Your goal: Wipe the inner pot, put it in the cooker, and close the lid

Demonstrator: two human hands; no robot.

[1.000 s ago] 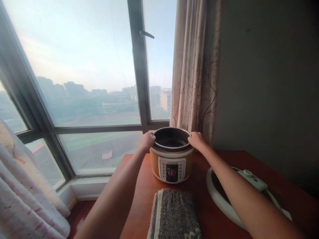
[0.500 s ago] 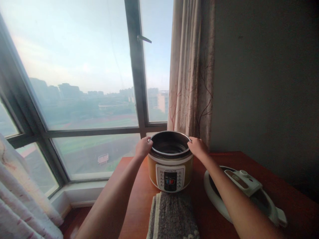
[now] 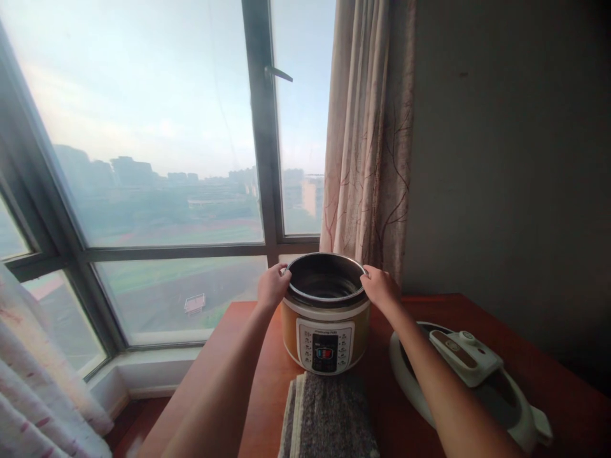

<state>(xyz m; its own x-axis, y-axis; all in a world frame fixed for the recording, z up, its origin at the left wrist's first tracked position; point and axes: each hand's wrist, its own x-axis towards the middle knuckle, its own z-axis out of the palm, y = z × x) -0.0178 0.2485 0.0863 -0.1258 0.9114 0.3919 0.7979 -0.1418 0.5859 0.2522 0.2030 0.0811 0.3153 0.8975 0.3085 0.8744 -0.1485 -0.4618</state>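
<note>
between left fingers (image 3: pixel 283 278) and right fingers (image 3: pixel 369 280), inner pot (image 3: pixel 326 278), seemingly clamped by both

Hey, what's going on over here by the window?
A person has hold of a dark inner pot by its rim, left grip on one side and right grip on the other. The rim stands above the body of the cooker. The lid lies off to the right on the table, and a folded grey cloth lies in front.

Soft daylight from the window (image 3: pixel 162 133), right-hand wall (image 3: pixel 501 172) in shadow.
</note>
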